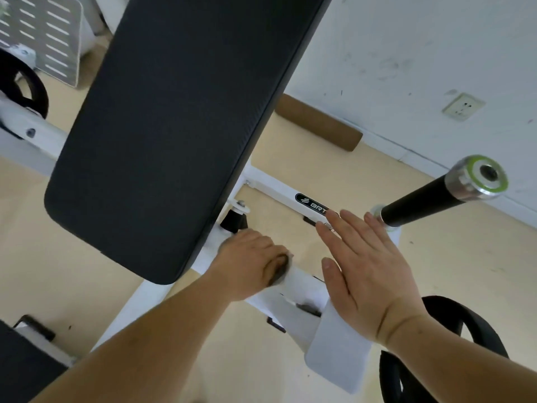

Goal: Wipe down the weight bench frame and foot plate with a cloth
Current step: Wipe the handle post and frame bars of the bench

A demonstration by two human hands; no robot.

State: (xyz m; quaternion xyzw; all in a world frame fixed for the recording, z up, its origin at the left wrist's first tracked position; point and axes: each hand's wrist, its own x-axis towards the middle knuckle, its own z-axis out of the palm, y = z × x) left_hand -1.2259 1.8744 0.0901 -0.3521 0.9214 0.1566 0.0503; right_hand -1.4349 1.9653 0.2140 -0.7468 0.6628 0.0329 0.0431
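A black padded bench board slants over a white metal frame. My left hand grips a small white cloth and presses it on a white frame tube just below the pad's lower edge. My right hand hovers flat, fingers straight, above the frame beside a white plate; whether it touches the frame I cannot tell. A logo sticker sits on the far frame tube, partly hidden by my right fingertips.
A black bar with a chrome and green end cap sticks out at the right. Black weight plates lie at lower right and far left. A brown foam roll rests by the white wall with a socket.
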